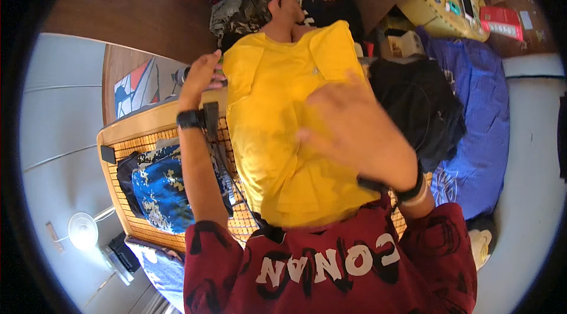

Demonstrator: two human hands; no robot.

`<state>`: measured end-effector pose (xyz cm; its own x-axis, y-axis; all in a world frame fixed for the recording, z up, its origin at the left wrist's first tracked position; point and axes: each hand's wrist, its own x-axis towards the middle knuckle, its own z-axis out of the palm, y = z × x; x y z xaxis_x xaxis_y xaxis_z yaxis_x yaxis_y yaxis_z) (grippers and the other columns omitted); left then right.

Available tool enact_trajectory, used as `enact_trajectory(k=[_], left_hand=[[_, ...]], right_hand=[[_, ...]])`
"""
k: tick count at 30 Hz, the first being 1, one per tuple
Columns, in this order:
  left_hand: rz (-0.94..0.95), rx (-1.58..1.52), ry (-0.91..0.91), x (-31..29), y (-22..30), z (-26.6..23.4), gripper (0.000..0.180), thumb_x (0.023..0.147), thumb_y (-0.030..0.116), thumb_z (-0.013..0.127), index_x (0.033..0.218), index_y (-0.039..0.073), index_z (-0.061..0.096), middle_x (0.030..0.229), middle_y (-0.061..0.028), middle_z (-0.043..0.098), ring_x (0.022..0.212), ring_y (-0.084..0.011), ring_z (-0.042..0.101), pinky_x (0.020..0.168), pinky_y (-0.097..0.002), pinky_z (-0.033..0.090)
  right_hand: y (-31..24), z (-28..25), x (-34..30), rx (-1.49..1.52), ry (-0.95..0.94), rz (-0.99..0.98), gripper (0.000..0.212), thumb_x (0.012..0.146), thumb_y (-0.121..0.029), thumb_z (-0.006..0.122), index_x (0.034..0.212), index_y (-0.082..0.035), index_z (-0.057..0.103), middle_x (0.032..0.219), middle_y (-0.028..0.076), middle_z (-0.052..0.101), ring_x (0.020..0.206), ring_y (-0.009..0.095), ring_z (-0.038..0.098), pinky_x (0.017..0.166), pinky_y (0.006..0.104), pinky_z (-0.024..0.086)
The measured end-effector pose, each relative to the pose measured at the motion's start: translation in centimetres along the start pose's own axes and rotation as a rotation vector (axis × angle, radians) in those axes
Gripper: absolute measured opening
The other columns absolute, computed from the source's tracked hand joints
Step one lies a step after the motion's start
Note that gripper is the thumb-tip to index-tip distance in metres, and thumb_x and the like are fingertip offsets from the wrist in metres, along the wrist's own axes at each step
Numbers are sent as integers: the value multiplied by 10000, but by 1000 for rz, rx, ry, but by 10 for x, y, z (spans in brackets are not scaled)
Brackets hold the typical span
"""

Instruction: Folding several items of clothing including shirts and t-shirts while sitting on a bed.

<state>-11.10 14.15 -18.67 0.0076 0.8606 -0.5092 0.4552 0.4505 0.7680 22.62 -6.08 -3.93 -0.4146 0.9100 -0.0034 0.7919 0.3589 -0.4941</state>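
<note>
A yellow T-shirt [269,131] lies spread over my lap and legs, its sleeves folded inward at the far end and soft creases near my waist. My left hand [204,75], with a black band on the wrist, is at the shirt's far left edge, fingers apart and gripping nothing. Over the shirt's right half is my right hand [348,122], blurred by motion. Its thumb and fingers look spread, and no cloth shows bunched in them. Whether its palm touches the fabric I cannot tell.
Beyond the shirt are bare feet [287,4] and piled clothes [331,10]. Black cloth [416,113] and blue-purple fabric [475,119] lie right. Folded blue camouflage clothing [159,187] rests left on a tiled mat. A yellow stool [434,12] holding small items stands far right.
</note>
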Motion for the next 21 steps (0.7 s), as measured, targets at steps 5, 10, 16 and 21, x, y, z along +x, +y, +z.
enact_trajectory(k=[5,10,16,21], left_hand=[[-158,-173,-462,41,6,-29,568,1035,547,688,1354,78,678,1209,-11,745,1056,-170,748,916,-374,629],[-205,-158,-504,44,7,-2,528,1074,431,671,1393,12,641,1285,-74,743,1155,-191,721,1005,-375,590],[-191,-340,-444,26,-11,4,423,1096,347,660,1294,-26,666,1144,-88,778,957,-173,762,825,-332,637],[-165,-287,-464,44,-22,-5,424,1101,356,652,1294,-21,671,1147,-81,780,962,-178,769,841,-367,661]], right_hand=[[-123,71,-20,312,-139,-343,184,859,-139,703,987,-9,721,874,130,716,768,291,719,663,435,554],[-199,219,-19,-185,-700,-169,156,880,-212,690,925,-131,815,988,82,768,935,269,729,667,506,509],[-169,239,-23,42,-371,-132,134,884,-196,702,948,-126,796,935,83,704,822,239,708,583,425,491],[-168,247,-24,78,-130,-135,142,916,-206,669,961,-107,762,877,74,657,771,221,690,585,428,525]])
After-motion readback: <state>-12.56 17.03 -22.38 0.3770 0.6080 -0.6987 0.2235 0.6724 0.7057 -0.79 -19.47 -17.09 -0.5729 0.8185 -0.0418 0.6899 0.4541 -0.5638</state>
